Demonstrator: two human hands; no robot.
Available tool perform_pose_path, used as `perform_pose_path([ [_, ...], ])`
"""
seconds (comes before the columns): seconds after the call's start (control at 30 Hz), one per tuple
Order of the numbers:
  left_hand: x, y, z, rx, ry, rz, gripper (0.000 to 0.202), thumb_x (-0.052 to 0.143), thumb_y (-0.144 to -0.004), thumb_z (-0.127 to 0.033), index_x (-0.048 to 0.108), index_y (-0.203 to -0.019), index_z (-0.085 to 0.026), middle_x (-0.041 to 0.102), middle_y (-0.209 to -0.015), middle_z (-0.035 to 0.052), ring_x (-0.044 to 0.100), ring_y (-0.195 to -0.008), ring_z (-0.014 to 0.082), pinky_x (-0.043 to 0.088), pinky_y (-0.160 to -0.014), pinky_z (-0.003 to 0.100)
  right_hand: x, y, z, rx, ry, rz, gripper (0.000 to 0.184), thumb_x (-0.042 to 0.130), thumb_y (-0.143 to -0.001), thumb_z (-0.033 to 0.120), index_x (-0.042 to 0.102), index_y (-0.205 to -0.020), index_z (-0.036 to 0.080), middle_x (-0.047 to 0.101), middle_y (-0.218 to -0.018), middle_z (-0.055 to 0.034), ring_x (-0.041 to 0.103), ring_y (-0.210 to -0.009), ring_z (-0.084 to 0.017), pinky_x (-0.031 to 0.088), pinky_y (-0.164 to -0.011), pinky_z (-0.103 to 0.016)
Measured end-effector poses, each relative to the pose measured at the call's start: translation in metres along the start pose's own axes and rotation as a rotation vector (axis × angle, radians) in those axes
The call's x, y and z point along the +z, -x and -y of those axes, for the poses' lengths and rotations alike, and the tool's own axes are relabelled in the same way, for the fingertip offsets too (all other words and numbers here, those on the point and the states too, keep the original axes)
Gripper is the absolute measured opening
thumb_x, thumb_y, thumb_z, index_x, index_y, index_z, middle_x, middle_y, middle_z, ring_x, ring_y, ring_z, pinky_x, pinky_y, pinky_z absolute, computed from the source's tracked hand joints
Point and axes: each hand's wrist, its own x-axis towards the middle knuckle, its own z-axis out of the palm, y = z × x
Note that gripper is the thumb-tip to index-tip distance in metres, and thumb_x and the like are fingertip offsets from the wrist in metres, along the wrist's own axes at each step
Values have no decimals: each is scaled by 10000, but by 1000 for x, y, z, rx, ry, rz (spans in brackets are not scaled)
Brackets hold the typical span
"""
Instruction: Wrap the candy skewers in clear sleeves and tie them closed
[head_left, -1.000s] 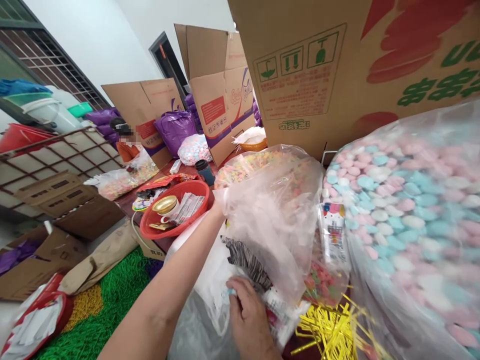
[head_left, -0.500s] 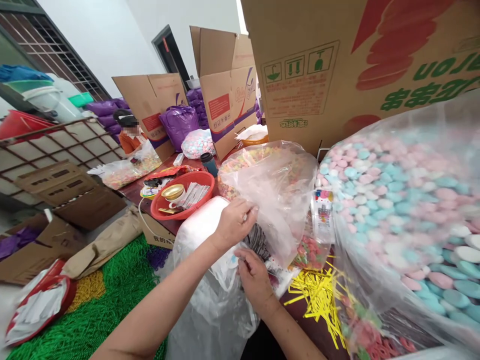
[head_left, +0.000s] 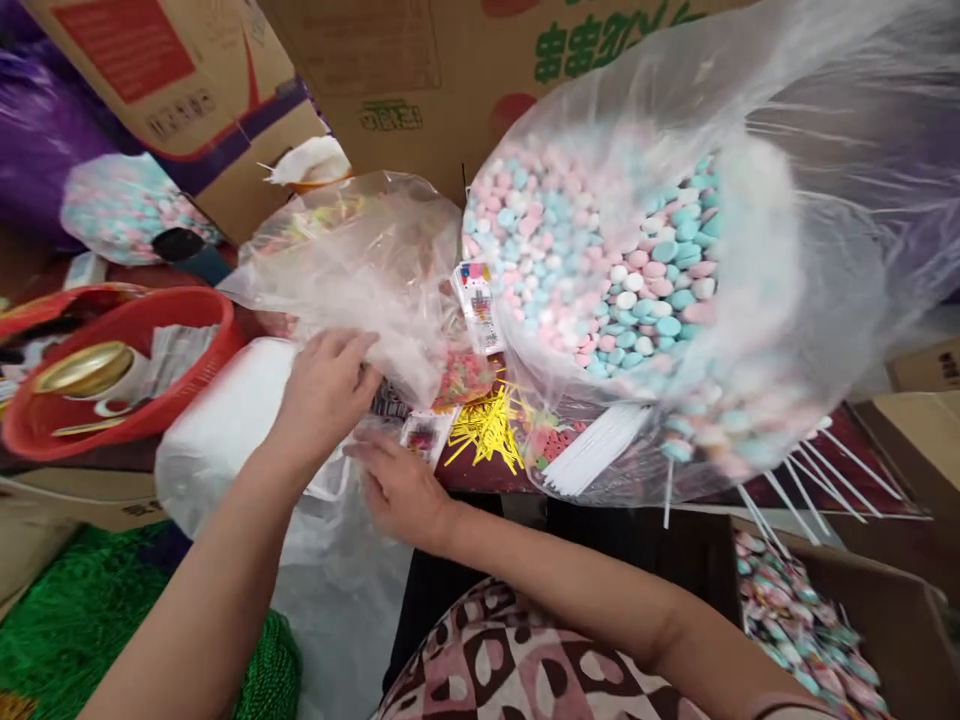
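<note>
Your left hand [head_left: 326,395] is half-curled, palm down, its fingertips just beside the near edge of the cloudy clear plastic bag of yellow, green and pink sweets [head_left: 352,240]. Your right hand [head_left: 405,490] lies nearer, thumb and forefinger narrowed toward each other over thin see-through film at the right side of the white plastic bag [head_left: 217,420]. You cannot tell from this view, which is blurred at the fingertips, whether either hand grips anything.

The dark striped stack of thin pieces [head_left: 390,400] sits between your hands and the sweets, partly hidden by the overhanging plastic. Keep that loose edge lifted off the stack, so your fingers meet one layer rather than several. With film this thin, a light rub of thumb against forefinger should part the sheets better than a hard pull; steady the pile with the other hand so that it does not slide.

Work with your right wrist low and mind what lies to its right: the small printed packet [head_left: 421,437] just beside it, then the loose heap of shiny yellow strips [head_left: 487,430] on the dark red tabletop [head_left: 487,482], which a sleeve or forearm could scatter.
</note>
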Motion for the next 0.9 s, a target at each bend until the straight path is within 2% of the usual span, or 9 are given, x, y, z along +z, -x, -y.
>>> perform_pose_path([
  [0.07,-17,12,-21,13,-6,-97,300,531,-869,-317,650,-1110,-185,657,-1110,152,577,-1108,335,434,-989,505,-22,25,10,-56,-9,87,445,483,-780,14,629,-1182,136,592,-1348,-68,555,-1237,-148,393,-1047,-285],
  [0.17,-29,27,-65,-44,124,-173,251,494,-912,-296,650,-1098,-230,690,-1031,84,624,-1007,251,492,-907,409,-60,55,20,-68,-52,263,330,493,-829,68,695,-1075,152,715,-1139,-57,663,-1067,-157,479,-970,-277],
  [0.27,-18,36,-116,4,363,-88,220,492,-925,-267,654,-1072,-237,706,-994,42,639,-953,195,504,-863,340,-101,77,23,80,-182,323,311,440,-898,139,712,-1043,177,760,-936,-13,713,-856,-120,547,-826,-236],
  [0.37,10,39,-163,78,570,88,191,506,-926,-253,666,-1025,-223,712,-988,33,639,-951,175,503,-849,312,-140,101,22,279,-209,130,293,446,-908,155,726,-981,195,755,-809,8,709,-743,-104,557,-750,-219],
  [0.5,51,33,-207,151,558,222,215,473,-942,-252,677,-992,-208,707,-961,51,625,-925,197,484,-849,351,-189,144,16,401,-147,-217,210,527,-908,228,716,-994,201,747,-769,-8,702,-702,-120,568,-710,-241],
  [0.63,77,24,-229,195,350,251,218,505,-927,-308,674,-1001,-191,681,-962,88,599,-929,248,450,-812,397,-228,187,10,539,-103,-691,171,643,-846,284,732,-982,232,733,-752,-9,680,-655,-126,571,-688,-260],
  [0.73,86,22,-234,160,181,271,228,589,-876,-362,674,-969,-172,659,-958,114,573,-942,290,424,-780,421,-239,204,11,638,-140,-985,177,708,-792,317,748,-949,245,717,-745,-18,650,-619,-122,551,-648,-255],
  [0.8,87,25,-235,189,171,254,215,587,-878,-367,677,-904,-174,658,-933,103,568,-930,278,410,-772,408,-237,207,13,671,-163,-1030,168,732,-766,324,755,-919,258,703,-732,-18,630,-611,-120,533,-643,-254],
  [0.9,80,33,-229,217,205,166,341,482,-934,-413,652,-750,-182,632,-788,78,564,-845,228,390,-749,373,-223,205,14,687,-142,-915,166,730,-762,349,753,-918,295,677,-680,-14,615,-622,-140,516,-661,-280],
])
